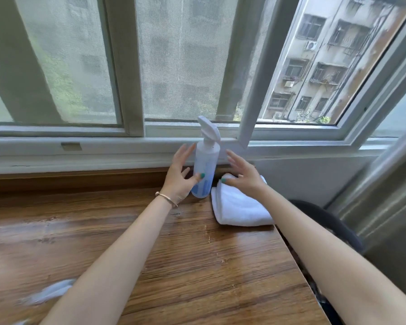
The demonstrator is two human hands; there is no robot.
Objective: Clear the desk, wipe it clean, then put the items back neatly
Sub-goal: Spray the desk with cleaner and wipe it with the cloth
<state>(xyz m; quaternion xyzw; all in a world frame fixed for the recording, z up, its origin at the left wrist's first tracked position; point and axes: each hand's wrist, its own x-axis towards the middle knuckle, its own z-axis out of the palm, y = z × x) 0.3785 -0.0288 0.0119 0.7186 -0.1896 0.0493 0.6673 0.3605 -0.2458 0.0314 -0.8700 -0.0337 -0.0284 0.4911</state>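
A white spray bottle (205,165) with blue liquid stands upright at the back of the wooden desk (174,254), close to the window sill. My left hand (181,177) is spread beside its left flank, thumb across the bottle's front, fingers straight. A folded white towel (237,207) lies just right of the bottle at the desk's right edge. My right hand (243,172) hovers over the towel's far end with fingers extended, thumb tip near the towel's fold. Neither hand grips anything.
The window frame and sill (103,146) run along the desk's back edge. A dark chair (333,221) sits off the desk's right edge. A blurred pale object (49,292) lies at the desk's near left.
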